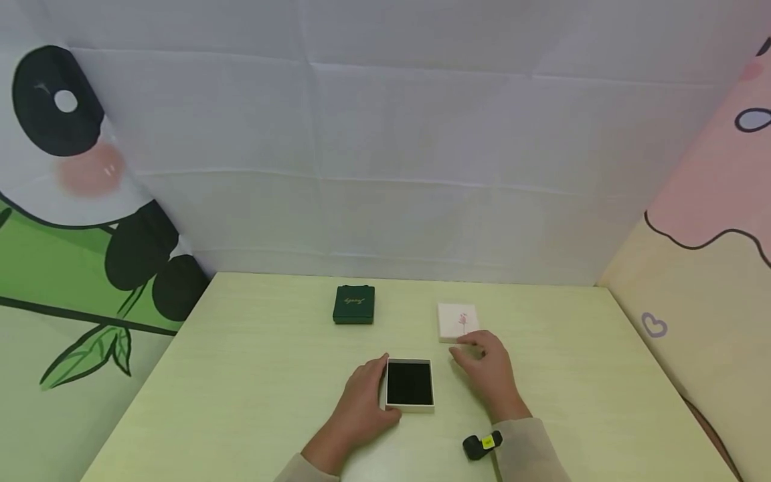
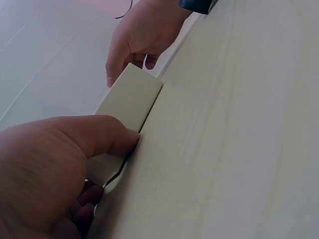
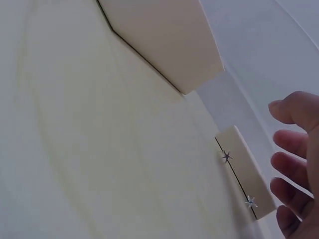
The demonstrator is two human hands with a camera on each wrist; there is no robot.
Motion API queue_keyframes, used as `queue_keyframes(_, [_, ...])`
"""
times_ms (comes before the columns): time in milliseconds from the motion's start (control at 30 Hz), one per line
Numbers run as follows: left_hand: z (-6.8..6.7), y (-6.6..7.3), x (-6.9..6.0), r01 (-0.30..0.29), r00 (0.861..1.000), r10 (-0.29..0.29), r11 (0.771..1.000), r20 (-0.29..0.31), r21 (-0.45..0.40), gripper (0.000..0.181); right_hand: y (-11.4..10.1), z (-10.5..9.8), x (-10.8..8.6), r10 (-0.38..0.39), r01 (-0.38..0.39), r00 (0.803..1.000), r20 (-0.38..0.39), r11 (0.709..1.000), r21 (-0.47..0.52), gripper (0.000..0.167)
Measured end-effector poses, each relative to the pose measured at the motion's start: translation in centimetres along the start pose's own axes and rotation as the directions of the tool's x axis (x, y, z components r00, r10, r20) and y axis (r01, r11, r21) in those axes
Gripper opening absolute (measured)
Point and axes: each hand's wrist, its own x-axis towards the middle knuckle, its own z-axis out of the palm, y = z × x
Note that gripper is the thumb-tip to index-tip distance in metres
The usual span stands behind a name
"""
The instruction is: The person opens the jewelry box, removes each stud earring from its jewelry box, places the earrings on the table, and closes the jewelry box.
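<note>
My left hand (image 1: 364, 405) holds a small open box (image 1: 409, 383) by its left side, fingertips at the far corner and thumb at the near one. The box has cream walls and a black inside; its thumb side (image 2: 130, 92) shows in the left wrist view. My right hand (image 1: 486, 368) hovers with loosely bent fingers by the near edge of a white box lid (image 1: 456, 320) printed with a pink flower. In the right wrist view, two small silvery star-shaped pieces (image 3: 227, 156) show along the lid's lower edge. I see nothing gripped in the right hand.
A dark green jewelry box (image 1: 353, 305) with gold lettering stands at the back of the pale table (image 1: 271, 348). White cloth (image 1: 409, 134) hangs behind it, with cartoon-printed panels at both sides. A black wrist camera (image 1: 478, 447) sits at my right cuff.
</note>
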Motion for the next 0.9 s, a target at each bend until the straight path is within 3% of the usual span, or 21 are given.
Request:
queue_keyframes(400, [0.0,0.2,0.0,0.004,1.000,-0.004,1.000,0.000,-0.007,0.096,-1.9,-2.5,1.3,-0.070,0.078,0.994,0.083,0.992,-0.103,0.047])
queue_keyframes(700, [0.2,0.3,0.2,0.018,1.000,-0.018,1.000,0.004,-0.004,0.096,-2.2,-3.5,3.7,-0.022,0.052,0.993,0.120,0.967,-0.251,0.070])
queue_keyframes(900, [0.2,0.3,0.3,0.018,1.000,-0.018,1.000,0.004,-0.001,0.096,-1.6,-3.7,5.0,-0.006,0.064,0.987,0.158,0.931,-0.360,0.089])
